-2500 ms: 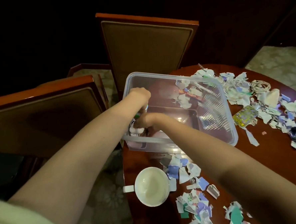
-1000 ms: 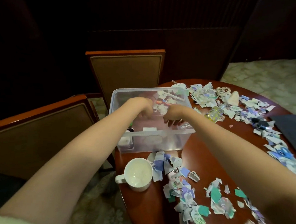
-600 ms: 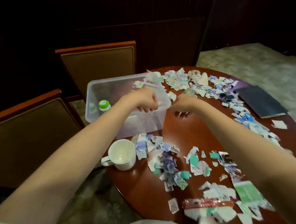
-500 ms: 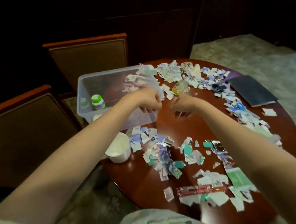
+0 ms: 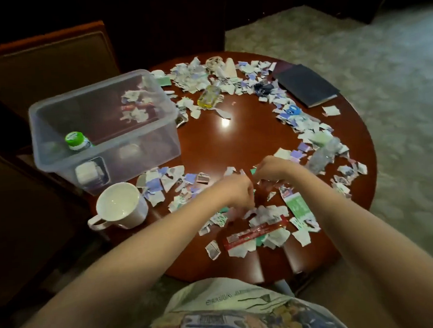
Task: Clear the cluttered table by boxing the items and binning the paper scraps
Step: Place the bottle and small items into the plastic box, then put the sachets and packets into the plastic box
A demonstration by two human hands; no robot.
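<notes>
The fingers (image 5: 248,194) of both hands curl down into the paper scraps (image 5: 264,213) at the front of the bench (image 5: 234,142), too blurred to tell whether they've pinched any. The left hand (image 5: 236,189) and right hand (image 5: 271,168) have just come out of the clear box (image 5: 99,95) at the left edge, leaving a green-capped bottle (image 5: 76,141) inside, so scraps look next. A mug (image 5: 121,205), red wrapper (image 5: 255,232) and dark notebook (image 5: 304,85) wait unboxed above pale carpet (image 5: 384,103).
</notes>
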